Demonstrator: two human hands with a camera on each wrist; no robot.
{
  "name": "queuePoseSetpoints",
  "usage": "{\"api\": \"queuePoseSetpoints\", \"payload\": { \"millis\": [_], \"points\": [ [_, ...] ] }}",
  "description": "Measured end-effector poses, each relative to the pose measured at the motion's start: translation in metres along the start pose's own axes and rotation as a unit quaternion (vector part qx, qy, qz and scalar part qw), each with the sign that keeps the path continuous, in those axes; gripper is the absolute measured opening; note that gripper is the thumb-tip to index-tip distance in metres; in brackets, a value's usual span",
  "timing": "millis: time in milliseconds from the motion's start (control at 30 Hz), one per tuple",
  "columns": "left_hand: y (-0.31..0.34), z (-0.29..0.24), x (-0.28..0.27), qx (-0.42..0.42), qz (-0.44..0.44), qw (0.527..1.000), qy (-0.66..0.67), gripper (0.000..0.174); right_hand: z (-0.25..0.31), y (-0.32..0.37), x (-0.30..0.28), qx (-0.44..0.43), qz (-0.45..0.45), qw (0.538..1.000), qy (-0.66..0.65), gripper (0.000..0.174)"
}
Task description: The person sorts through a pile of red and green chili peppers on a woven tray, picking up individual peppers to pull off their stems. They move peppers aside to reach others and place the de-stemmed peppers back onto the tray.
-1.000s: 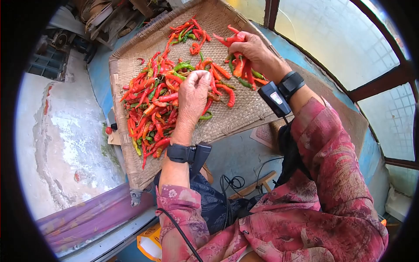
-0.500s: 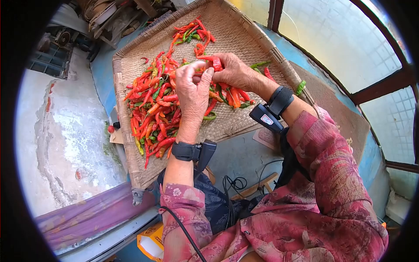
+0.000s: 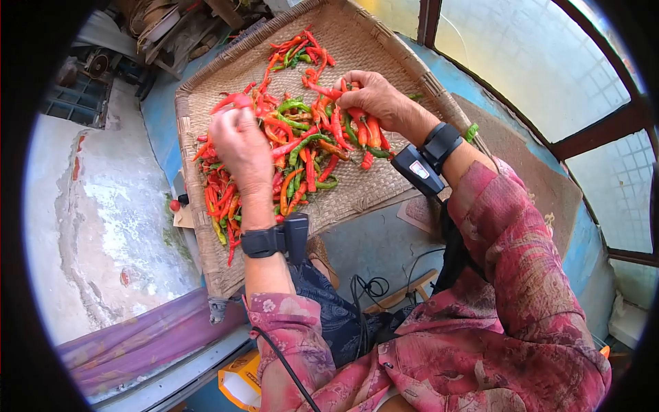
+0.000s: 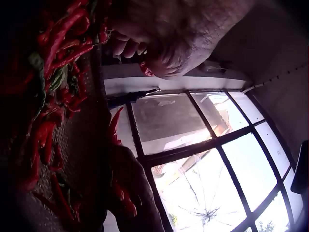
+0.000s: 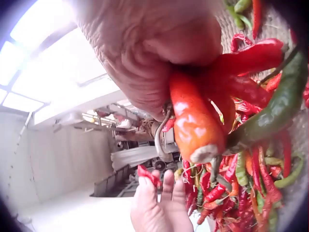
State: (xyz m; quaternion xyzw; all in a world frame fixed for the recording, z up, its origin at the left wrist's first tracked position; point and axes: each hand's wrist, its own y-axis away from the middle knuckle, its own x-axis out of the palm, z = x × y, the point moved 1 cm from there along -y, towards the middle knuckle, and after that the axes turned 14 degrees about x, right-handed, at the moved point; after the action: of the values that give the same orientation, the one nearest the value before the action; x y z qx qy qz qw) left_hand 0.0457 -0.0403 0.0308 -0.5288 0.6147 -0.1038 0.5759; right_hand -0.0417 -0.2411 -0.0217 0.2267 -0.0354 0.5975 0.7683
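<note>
Over the left part of the chilli pile (image 3: 257,161), my left hand (image 3: 240,147) pinches a red chilli pepper (image 3: 233,101) between thumb and fingers. The same red chilli's tip (image 5: 148,175) sticks out of the fingertips in the right wrist view. My right hand (image 3: 374,101), over the pile's right side, grips a bunch of chillies. An orange-red chilli (image 5: 195,128) and a dark green chilli (image 5: 277,108) hang from that grip; the palm hides their upper ends.
A woven tray (image 3: 405,62) with a raised rim carries the chillies, with a smaller cluster (image 3: 302,51) toward its far end. A green chilli (image 3: 471,132) lies on the right rim. Windows (image 3: 535,69) stand at right, a whitewashed wall (image 3: 110,220) at left.
The right hand came leftward with its bunch to meet the left hand. Since then the left hand has moved away to the left, carrying a red chilli pepper.
</note>
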Motion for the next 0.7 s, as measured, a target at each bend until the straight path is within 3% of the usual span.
{"api": "queuePoseSetpoints", "payload": {
  "millis": [100, 200, 233, 300, 367, 467, 500, 567, 700],
  "points": [
    [-0.003, 0.003, -0.024, 0.072, -0.088, 0.967, -0.226, 0.022, 0.004, 0.002, -0.001, 0.006, 0.009, 0.997, -0.076, 0.016],
    [-0.007, -0.013, -0.028, 0.105, -0.087, 0.957, -0.255, 0.023, 0.006, 0.003, 0.001, 0.0, 0.032, 0.99, -0.136, 0.016],
    [-0.006, -0.016, -0.023, 0.124, -0.033, 0.973, -0.191, 0.022, 0.006, 0.002, 0.003, -0.011, 0.034, 0.988, -0.153, 0.016],
    [0.005, -0.044, -0.004, -0.016, 0.08, 0.995, 0.06, 0.025, 0.004, -0.001, 0.008, -0.021, 0.037, 0.985, -0.169, 0.016],
    [0.025, -0.056, 0.021, -0.099, 0.15, 0.951, 0.251, 0.03, 0.003, -0.003, 0.012, -0.049, 0.019, 0.988, -0.143, 0.017],
    [0.04, -0.067, 0.04, -0.173, 0.181, 0.892, 0.377, 0.033, 0.004, 0.001, 0.018, -0.078, 0.024, 0.99, -0.112, 0.019],
    [0.039, -0.068, 0.039, -0.173, 0.182, 0.891, 0.378, 0.033, 0.004, 0.003, 0.019, -0.081, 0.01, 0.992, -0.1, 0.02],
    [0.036, -0.066, 0.038, -0.259, 0.222, 0.824, 0.453, 0.025, 0.005, 0.002, 0.018, -0.091, -0.024, 0.991, -0.097, 0.021],
    [0.037, -0.056, 0.036, -0.309, 0.184, 0.779, 0.513, 0.018, 0.01, -0.008, 0.004, -0.114, -0.101, 0.976, -0.156, 0.019]
  ]
}}
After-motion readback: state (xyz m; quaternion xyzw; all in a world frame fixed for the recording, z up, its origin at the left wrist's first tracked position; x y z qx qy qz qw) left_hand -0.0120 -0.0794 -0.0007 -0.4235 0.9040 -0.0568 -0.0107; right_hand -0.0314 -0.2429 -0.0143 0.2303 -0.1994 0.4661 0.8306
